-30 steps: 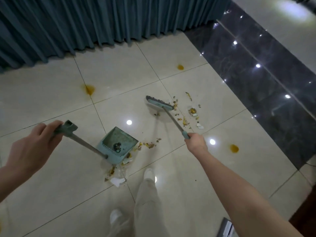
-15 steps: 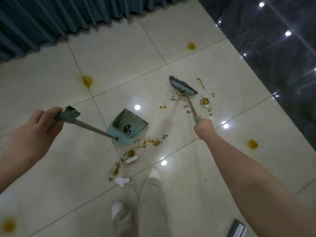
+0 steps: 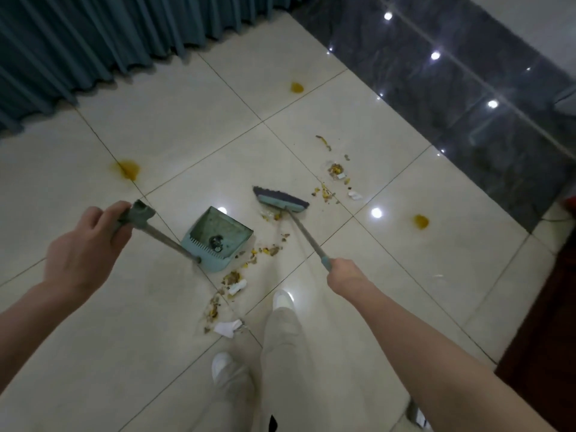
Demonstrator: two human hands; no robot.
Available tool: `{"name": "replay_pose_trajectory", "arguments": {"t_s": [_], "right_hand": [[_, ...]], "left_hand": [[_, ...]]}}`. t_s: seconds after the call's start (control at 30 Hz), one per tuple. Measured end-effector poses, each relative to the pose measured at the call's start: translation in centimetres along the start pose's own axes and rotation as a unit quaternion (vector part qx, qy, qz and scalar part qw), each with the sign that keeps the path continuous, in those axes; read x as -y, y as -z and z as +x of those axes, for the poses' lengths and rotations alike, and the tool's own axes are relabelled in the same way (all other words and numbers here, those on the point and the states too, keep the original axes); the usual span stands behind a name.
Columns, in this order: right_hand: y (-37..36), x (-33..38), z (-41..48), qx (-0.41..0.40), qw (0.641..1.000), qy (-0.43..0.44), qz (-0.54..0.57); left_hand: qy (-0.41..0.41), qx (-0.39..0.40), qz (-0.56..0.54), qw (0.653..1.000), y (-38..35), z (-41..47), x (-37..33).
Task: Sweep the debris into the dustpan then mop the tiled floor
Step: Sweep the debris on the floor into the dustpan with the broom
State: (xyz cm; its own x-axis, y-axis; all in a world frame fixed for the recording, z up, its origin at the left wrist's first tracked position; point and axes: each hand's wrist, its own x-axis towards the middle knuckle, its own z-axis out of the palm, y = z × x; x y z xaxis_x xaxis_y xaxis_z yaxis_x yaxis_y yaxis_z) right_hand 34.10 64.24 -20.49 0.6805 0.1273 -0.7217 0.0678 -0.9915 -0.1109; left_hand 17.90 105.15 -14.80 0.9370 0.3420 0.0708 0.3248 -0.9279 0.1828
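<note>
My left hand (image 3: 82, 247) grips the top of the long handle of a teal dustpan (image 3: 218, 238), which rests on the cream tiled floor (image 3: 174, 132) with a dark item inside. My right hand (image 3: 346, 274) holds the handle of a teal broom, whose head (image 3: 280, 202) stands on the floor just right of the dustpan. Yellow-brown debris (image 3: 268, 251) lies between the pan and broom. More crumbs and paper scraps (image 3: 338, 174) lie to the broom's right. Another trail of debris (image 3: 229, 285) runs from the pan toward my feet, ending at a white paper scrap (image 3: 227, 327).
Orange stains mark the tiles at the left (image 3: 127, 169), far centre (image 3: 296, 87) and right (image 3: 420, 221). A teal curtain (image 3: 103, 35) hangs along the far edge. A dark glossy floor strip (image 3: 452, 98) runs on the right. My legs and white shoes (image 3: 282, 299) stand below the debris.
The broom head has swept left toward the dustpan, dragging some crumbs with it. The dustpan and my left hand have stayed about where they were.
</note>
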Motion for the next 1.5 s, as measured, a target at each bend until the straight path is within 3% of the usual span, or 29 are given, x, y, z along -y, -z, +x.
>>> {"name": "replay_pose_trajectory", "arguments": {"t_s": [0.23, 0.43, 0.63, 0.87, 1.17, 1.3, 1.5], "right_hand": [[-7.6, -1.5, -10.1, 0.028, 1.0, -0.007, 0.014], [-6.1, -3.2, -12.2, -0.045, 0.996, -0.037, 0.068], [-5.1, 1.1, -9.6, -0.072, 0.991, -0.053, 0.1], [-7.4, 5.8, -8.7, -0.03, 0.99, -0.08, 0.108], [-11.7, 2.2, -16.1, 0.042, 0.996, -0.038, 0.072], [-9.7, -0.1, -16.9, 0.037, 0.993, -0.044, 0.1], [-4.1, -2.8, -16.1, -0.047, 0.991, -0.04, 0.115]], "left_hand": [[-0.007, 0.018, -0.011, 1.0, 2.8, -3.6, 1.8], [0.0, 0.031, 0.0, 1.0, 4.4, -4.9, 2.6], [-0.005, 0.028, 0.005, 1.0, 5.4, -6.1, 2.0], [-0.004, 0.019, -0.003, 1.0, 5.6, -7.3, 2.2], [0.011, 0.063, 0.006, 0.998, 6.0, -8.2, 1.8], [0.019, 0.07, -0.014, 0.997, 6.9, -7.8, 1.8], [0.006, 0.052, -0.01, 0.999, 8.5, -4.7, 0.7]]}}
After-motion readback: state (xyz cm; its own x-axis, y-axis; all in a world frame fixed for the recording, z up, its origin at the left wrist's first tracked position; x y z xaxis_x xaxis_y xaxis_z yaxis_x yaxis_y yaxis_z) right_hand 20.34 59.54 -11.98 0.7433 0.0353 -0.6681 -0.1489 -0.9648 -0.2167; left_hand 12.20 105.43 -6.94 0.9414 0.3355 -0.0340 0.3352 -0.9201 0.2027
